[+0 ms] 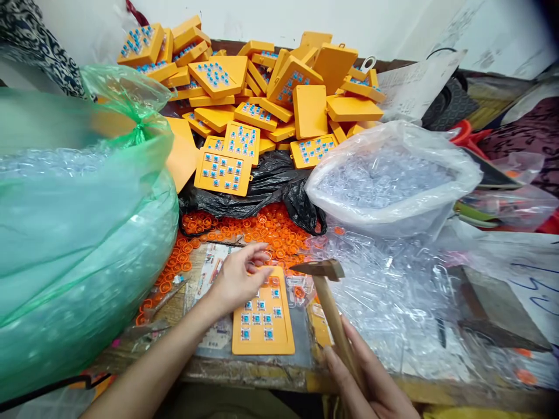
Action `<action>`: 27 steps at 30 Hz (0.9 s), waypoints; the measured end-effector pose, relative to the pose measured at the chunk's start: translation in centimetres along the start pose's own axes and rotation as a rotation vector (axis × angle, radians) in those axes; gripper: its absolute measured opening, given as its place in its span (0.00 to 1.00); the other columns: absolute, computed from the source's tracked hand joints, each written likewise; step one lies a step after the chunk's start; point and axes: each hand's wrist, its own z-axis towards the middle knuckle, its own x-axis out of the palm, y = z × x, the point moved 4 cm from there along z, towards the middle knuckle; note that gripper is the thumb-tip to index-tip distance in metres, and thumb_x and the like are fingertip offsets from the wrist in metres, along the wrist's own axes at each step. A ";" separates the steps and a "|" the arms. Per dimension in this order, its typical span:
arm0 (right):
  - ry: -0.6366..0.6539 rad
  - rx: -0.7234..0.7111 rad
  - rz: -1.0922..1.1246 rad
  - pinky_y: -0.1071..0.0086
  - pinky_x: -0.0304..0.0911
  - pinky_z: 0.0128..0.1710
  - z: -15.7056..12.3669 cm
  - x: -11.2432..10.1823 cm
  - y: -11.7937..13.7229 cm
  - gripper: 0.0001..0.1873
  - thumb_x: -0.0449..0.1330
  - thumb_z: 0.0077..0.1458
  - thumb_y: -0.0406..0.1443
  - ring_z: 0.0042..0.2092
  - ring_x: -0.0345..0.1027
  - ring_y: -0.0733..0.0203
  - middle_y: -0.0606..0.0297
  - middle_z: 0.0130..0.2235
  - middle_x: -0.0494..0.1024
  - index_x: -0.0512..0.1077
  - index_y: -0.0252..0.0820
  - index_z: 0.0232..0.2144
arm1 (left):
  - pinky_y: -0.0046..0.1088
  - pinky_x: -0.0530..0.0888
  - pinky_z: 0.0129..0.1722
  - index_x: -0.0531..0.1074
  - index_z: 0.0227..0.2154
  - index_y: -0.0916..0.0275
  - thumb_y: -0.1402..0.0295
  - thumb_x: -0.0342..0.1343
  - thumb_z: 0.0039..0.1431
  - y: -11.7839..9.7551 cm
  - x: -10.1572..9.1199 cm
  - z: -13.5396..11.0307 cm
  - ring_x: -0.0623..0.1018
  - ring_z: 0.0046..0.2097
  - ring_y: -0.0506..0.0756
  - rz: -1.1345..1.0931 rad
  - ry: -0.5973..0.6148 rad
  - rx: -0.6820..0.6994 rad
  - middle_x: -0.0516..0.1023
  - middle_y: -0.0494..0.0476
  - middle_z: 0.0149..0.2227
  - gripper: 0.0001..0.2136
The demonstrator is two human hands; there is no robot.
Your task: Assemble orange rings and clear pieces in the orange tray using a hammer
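A yellow plastic case [263, 344] set with small blue-and-clear square pieces lies flat in front of me. My left hand [240, 276] is over its upper left edge, fingers loosely curled and thumb apart from them. Those fingertips are close to the loose orange rings [279, 247]; I see nothing clearly held in them. My right hand [364, 372] grips a hammer [332, 314] by its wooden handle. The metal head is raised beside the case's upper right corner, pointed end toward the left.
Similar yellow cases [310, 110] are heaped at the back, partly on a black plastic bag [271, 180]. A bulging green bag [109, 244] stands at left. An open white bag [393, 218] of clear pieces is at right, above loose clear plastic parts [393, 297].
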 end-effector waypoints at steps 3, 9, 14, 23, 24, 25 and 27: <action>-0.022 0.125 0.087 0.70 0.56 0.57 0.2 0.7 -0.5 0.27 0.61 0.58 0.40 0.58 0.64 0.56 0.66 0.60 0.66 0.66 0.44 0.59 | 0.35 0.77 0.41 0.78 0.39 0.65 0.72 0.56 0.56 -0.3 -0.1 2.1 0.81 0.38 0.56 0.116 -0.001 0.035 0.83 0.60 0.38 0.09; -0.038 0.272 0.223 0.63 0.53 0.60 0.0 1.4 -1.5 0.29 0.62 0.55 0.44 0.61 0.60 0.52 0.64 0.60 0.67 0.68 0.41 0.57 | 0.36 0.76 0.42 0.79 0.36 0.66 0.78 0.57 0.52 -0.8 -0.2 3.6 0.80 0.38 0.58 0.301 -0.036 0.181 0.82 0.61 0.35 0.09; -0.073 0.321 0.237 0.61 0.54 0.60 -0.4 1.4 -1.5 0.30 0.63 0.53 0.46 0.60 0.61 0.50 0.65 0.59 0.69 0.69 0.42 0.56 | 0.40 0.76 0.39 0.77 0.38 0.70 0.72 0.48 0.62 1.7 -4.2 -0.9 0.78 0.38 0.60 0.420 -0.215 0.283 0.79 0.66 0.38 0.12; -0.078 0.109 0.088 0.70 0.58 0.57 -0.3 0.9 0.2 0.23 0.61 0.57 0.41 0.55 0.68 0.55 0.66 0.57 0.72 0.71 0.45 0.55 | 0.34 0.77 0.40 0.76 0.38 0.69 0.76 0.51 0.61 2.7 -4.6 -5.0 0.78 0.39 0.57 0.456 -0.285 0.438 0.80 0.64 0.37 0.09; -0.051 0.063 0.064 0.72 0.58 0.56 -0.4 0.4 0.1 0.24 0.61 0.57 0.39 0.55 0.68 0.56 0.67 0.57 0.71 0.70 0.46 0.56 | 0.34 0.77 0.41 0.75 0.40 0.70 0.76 0.52 0.60 1.7 -4.4 -5.0 0.78 0.40 0.57 0.432 -0.304 0.458 0.80 0.64 0.38 0.08; -0.030 0.022 0.040 0.74 0.58 0.55 -0.5 -0.1 0.1 0.25 0.61 0.57 0.38 0.54 0.68 0.58 0.68 0.57 0.71 0.68 0.48 0.57 | 0.34 0.76 0.42 0.74 0.43 0.69 0.76 0.53 0.60 0.5 -4.0 -5.1 0.78 0.40 0.57 0.405 -0.313 0.481 0.80 0.64 0.39 0.10; 0.001 -0.047 0.001 0.76 0.58 0.55 -0.7 -1.0 0.3 0.27 0.61 0.57 0.35 0.54 0.68 0.59 0.70 0.57 0.70 0.65 0.52 0.59 | 0.34 0.76 0.41 0.70 0.49 0.69 0.76 0.54 0.59 -1.7 -2.6 -5.1 0.77 0.40 0.56 0.354 -0.292 0.534 0.80 0.62 0.39 0.15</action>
